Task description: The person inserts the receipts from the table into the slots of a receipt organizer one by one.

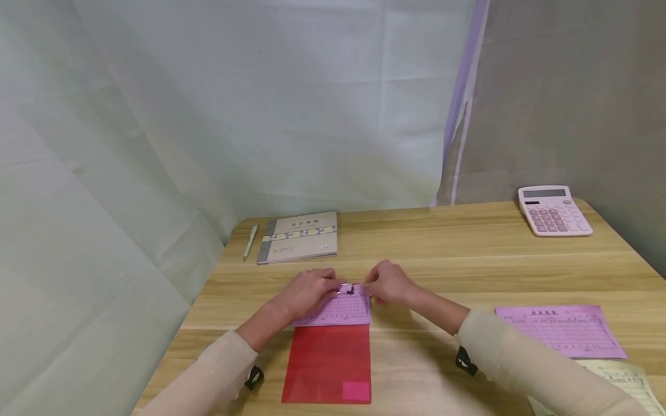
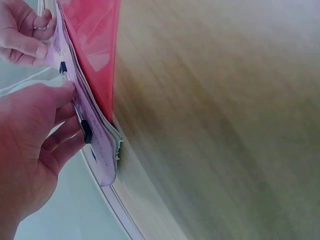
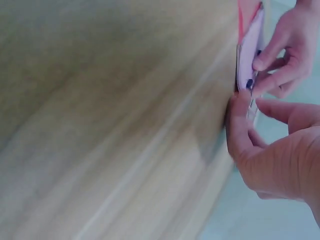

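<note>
A stack of purple printed forms [image 1: 343, 310] lies over the upper part of a red folder [image 1: 328, 361]. Across the forms' top runs a metal clip with black ends [image 2: 86, 131]. My left hand [image 1: 307, 294] pinches the forms beside the clip, thumb on top and fingers curled behind, as the left wrist view shows. At the top right corner, my right hand [image 1: 389, 283] pinches the forms' edge with thumb and forefinger [image 3: 240, 107]. Paler sheets [image 2: 117, 137] show beneath the purple top one. The fingers partly hide the clip.
Back left lie a bound notebook [image 1: 304, 236] and a pen [image 1: 251, 241]. A pink calculator [image 1: 554, 211] sits at the back right. To the right, under and beside my right forearm, are another purple form [image 1: 567, 332] and a yellow form [image 1: 624, 378]. Fabric [image 1: 312, 104] hangs behind the wooden table.
</note>
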A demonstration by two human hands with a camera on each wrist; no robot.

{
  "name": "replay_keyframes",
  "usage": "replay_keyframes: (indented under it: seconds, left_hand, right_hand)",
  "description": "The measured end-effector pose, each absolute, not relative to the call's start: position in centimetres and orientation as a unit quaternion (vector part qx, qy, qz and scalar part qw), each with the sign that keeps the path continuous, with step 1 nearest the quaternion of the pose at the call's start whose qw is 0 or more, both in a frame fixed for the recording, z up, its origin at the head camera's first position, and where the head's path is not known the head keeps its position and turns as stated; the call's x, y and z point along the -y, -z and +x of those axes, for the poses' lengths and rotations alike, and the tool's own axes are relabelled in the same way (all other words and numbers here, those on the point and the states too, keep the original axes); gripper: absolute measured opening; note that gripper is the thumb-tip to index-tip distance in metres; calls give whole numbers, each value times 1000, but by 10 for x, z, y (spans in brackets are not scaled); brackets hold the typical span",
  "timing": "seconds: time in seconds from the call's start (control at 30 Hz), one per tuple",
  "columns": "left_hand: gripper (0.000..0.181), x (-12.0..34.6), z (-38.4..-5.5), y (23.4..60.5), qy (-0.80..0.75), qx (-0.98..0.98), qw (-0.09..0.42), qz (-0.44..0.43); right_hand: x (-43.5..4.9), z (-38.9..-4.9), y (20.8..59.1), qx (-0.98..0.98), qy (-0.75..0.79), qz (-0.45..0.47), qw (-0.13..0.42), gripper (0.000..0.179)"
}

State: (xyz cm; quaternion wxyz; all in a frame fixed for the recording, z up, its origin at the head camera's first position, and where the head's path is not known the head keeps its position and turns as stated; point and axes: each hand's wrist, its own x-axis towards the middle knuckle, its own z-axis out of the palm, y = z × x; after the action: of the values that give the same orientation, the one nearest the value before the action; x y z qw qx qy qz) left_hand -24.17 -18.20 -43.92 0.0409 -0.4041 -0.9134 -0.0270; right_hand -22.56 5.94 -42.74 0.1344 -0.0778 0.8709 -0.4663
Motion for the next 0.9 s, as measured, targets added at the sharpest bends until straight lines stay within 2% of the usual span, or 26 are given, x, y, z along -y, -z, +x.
replay_keyframes:
  seconds: [0.13, 0.5, 0.9]
  left_hand:
    - [28, 182, -241, 440, 30, 910, 47, -411]
    - [31, 182, -242, 446, -4, 899, 92, -428]
    - [29, 183, -242, 446, 16, 912, 64, -406]
  right_hand:
    - [-58, -223, 429, -848, 499, -67, 168, 14]
    - [-54, -219, 433, -837, 522, -28, 159, 17]
    - [-56, -218, 433, -828, 537, -25, 159, 13]
